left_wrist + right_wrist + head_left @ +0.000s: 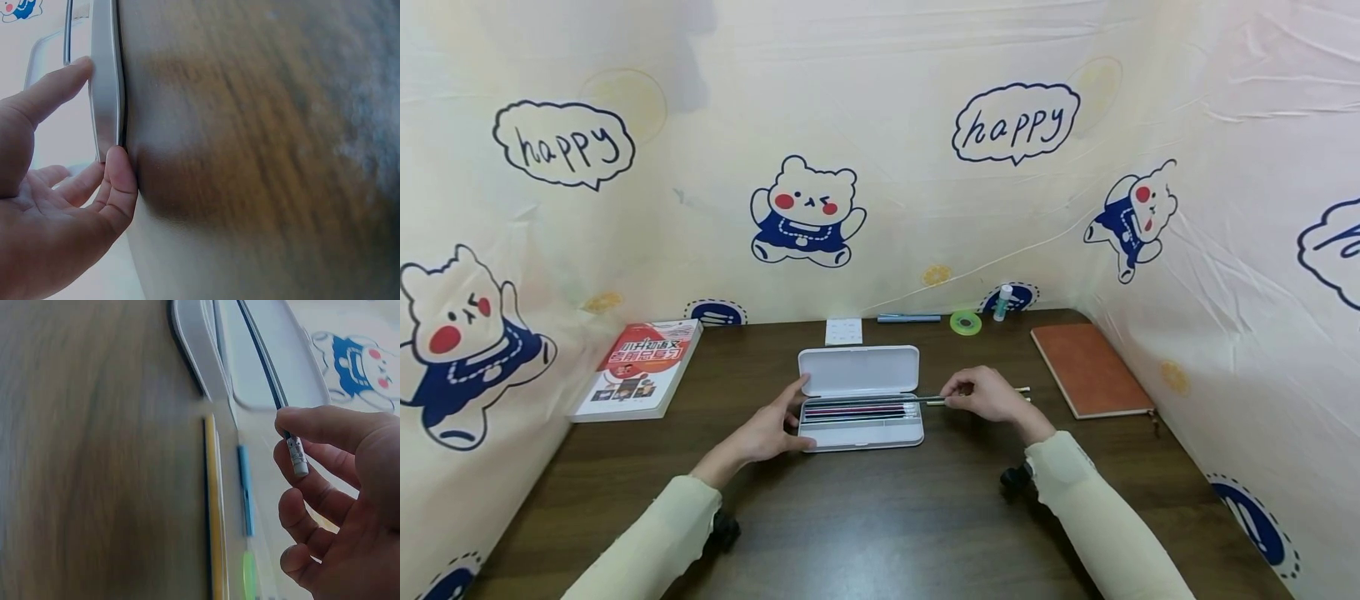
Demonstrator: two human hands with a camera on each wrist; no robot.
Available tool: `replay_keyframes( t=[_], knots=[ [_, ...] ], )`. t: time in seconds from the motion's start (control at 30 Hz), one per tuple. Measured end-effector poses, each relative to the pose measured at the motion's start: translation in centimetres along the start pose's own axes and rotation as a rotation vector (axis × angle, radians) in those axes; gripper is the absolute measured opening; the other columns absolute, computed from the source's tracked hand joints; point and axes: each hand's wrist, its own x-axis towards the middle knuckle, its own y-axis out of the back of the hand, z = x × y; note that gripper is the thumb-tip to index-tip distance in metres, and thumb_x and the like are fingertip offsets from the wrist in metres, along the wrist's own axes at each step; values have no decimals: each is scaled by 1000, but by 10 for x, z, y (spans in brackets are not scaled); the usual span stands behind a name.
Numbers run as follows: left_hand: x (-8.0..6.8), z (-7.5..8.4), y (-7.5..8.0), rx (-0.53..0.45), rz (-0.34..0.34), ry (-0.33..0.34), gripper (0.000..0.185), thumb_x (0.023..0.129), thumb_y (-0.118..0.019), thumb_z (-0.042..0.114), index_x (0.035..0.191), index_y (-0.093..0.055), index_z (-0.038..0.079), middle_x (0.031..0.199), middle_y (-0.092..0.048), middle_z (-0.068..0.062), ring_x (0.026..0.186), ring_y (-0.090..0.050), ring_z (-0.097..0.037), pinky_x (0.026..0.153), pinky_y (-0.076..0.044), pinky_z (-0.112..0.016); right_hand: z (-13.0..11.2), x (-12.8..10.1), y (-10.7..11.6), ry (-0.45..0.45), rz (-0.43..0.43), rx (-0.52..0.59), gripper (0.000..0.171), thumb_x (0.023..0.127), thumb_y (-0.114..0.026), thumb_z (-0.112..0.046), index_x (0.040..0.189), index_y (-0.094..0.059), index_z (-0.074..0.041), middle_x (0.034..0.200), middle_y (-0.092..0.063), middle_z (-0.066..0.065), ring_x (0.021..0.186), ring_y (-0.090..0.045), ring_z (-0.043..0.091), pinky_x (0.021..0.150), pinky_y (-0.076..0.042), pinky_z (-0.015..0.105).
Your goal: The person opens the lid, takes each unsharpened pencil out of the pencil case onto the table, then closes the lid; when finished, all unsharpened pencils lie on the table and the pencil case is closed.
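Note:
An open white pencil case lies on the table with its lid raised at the back. Several dark and reddish pencils lie side by side in it. At its left end my left hand holds the case, the thumb on one side and the fingers on another. My right hand, just right of the case, pinches a dark pencil between thumb and fingers near its white eraser end. That pencil reaches left over the case. Beneath the right hand, pencils lie on the table.
A thick book lies at the back left, a brown notebook at the right. Along the back edge are a white card, a blue pen, a green tape roll and a glue stick.

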Motion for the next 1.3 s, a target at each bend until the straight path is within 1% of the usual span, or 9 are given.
replay_keyframes(
  t=[0.17,0.43,0.67,0.8,0.97,1.17,1.3],
  knots=[
    [-1,1,0,1,1,-6,110,80,-85,25,161,-10,19,148,-49,-20,104,-55,-22,88,-46,-39,16,-10,14,-24,7,12,9,91,-73,-18,97,-77,-13,87,-72,-5,77,-56,15,71,-47,30],
    [-1,0,0,0,1,-7,110,80,-85,26,161,-10,19,148,-48,-20,104,-56,-22,89,-46,-39,43,-34,28,-43,39,5,6,90,-73,-18,95,-77,-16,87,-74,-5,77,-57,10,72,-47,27],
    [-2,-1,0,-8,0,-4,110,80,-85,25,161,-10,19,148,-48,-21,104,-55,-23,88,-46,-39,65,-51,38,-126,41,4,7,91,-73,-19,96,-77,-17,91,-74,-4,82,-59,12,76,-48,29],
    [-2,-1,0,-6,0,-9,110,80,-85,26,161,-10,19,149,-48,-21,105,-56,-23,88,-47,-39,71,-58,45,-147,53,-15,7,92,-72,-18,96,-77,-17,90,-73,-3,82,-58,13,77,-48,31],
    [-1,-2,1,-6,0,-13,110,80,-85,26,161,-10,19,149,-47,-21,105,-56,-23,88,-47,-38,73,-62,49,-150,61,-37,6,90,-73,-16,94,-76,-13,88,-74,-2,79,-57,13,75,-46,30],
    [-1,-1,0,-6,0,-11,110,80,-85,26,161,-10,19,149,-48,-21,104,-56,-23,87,-46,-38,76,-61,47,-164,40,-59,4,88,-74,-14,91,-76,-12,88,-73,-1,77,-55,15,71,-44,29],
    [-1,-2,-1,-7,-1,-6,110,80,-85,27,161,-10,20,149,-47,-21,105,-56,-23,88,-47,-39,78,-59,45,-180,40,-80,5,87,-75,-15,90,-76,-12,88,-74,0,77,-56,15,71,-44,30]
  ],
)
